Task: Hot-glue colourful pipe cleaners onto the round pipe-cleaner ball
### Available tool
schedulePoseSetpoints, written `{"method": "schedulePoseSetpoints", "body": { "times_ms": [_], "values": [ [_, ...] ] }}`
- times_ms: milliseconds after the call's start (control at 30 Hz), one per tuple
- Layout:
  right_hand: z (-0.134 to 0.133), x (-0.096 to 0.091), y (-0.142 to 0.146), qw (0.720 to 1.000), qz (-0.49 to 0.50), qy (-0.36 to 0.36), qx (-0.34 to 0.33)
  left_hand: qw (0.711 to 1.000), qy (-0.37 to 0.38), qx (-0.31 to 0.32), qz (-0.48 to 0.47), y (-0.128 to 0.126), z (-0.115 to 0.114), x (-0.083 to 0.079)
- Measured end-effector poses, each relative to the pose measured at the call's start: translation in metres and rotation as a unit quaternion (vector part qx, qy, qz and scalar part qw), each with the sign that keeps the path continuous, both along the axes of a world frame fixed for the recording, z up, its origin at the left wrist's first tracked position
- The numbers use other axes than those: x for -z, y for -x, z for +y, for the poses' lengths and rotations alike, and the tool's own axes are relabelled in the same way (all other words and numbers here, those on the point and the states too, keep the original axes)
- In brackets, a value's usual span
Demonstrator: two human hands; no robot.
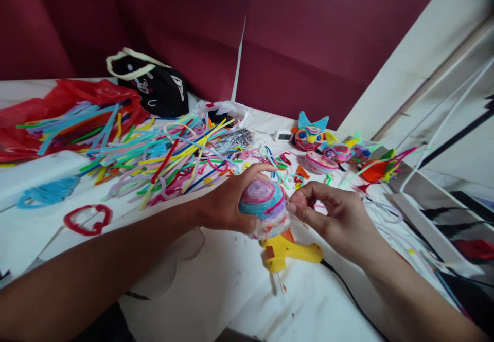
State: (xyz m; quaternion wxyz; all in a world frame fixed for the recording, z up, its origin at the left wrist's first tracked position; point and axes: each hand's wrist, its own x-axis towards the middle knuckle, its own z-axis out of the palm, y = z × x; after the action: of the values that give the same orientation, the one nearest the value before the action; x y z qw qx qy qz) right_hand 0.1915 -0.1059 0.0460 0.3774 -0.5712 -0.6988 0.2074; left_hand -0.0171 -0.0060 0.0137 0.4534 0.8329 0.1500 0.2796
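Observation:
My left hand (235,203) wraps around a ball covered in coiled pipe cleaners (264,198), its bands purple, pink and blue, with a paler, clear-looking lower part. Against the ball's right side, my right hand (332,216) is closed in a pinch. Whatever sits between its thumb and forefinger is too small to make out. Just below the ball a yellow hot glue gun (295,250) lies on the white table (216,290), nozzle toward me, its black cord running off to the lower right.
A heap of loose pipe cleaners (165,157) spreads across the left, beside a red plastic bag (77,92) and a black tote bag (162,87). Finished-looking pipe-cleaner figures (309,135) stand at the back right. A red pipe-cleaner loop (88,219) lies near my left forearm.

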Motion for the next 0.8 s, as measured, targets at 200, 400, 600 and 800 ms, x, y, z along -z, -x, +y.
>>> {"method": "schedulePoseSetpoints", "body": {
  "times_ms": [200, 400, 600, 800],
  "values": [
    [0.001, -0.002, -0.003, 0.998, 0.008, 0.06, -0.018, 0.998, -0.057, 0.02, 0.009, 0.001, -0.001, 0.002],
    [0.005, -0.004, -0.002, 0.985, 0.106, 0.133, -0.014, 0.998, -0.047, 0.035, 0.017, 0.001, -0.004, 0.002],
    [0.013, -0.004, -0.004, 0.954, 0.194, 0.227, 0.01, 0.998, -0.007, 0.065, 0.016, 0.0, -0.004, 0.001],
    [0.018, 0.003, -0.011, 0.939, 0.225, 0.261, -0.006, 0.997, -0.001, 0.083, 0.005, 0.001, -0.002, 0.002]
  ]
}}
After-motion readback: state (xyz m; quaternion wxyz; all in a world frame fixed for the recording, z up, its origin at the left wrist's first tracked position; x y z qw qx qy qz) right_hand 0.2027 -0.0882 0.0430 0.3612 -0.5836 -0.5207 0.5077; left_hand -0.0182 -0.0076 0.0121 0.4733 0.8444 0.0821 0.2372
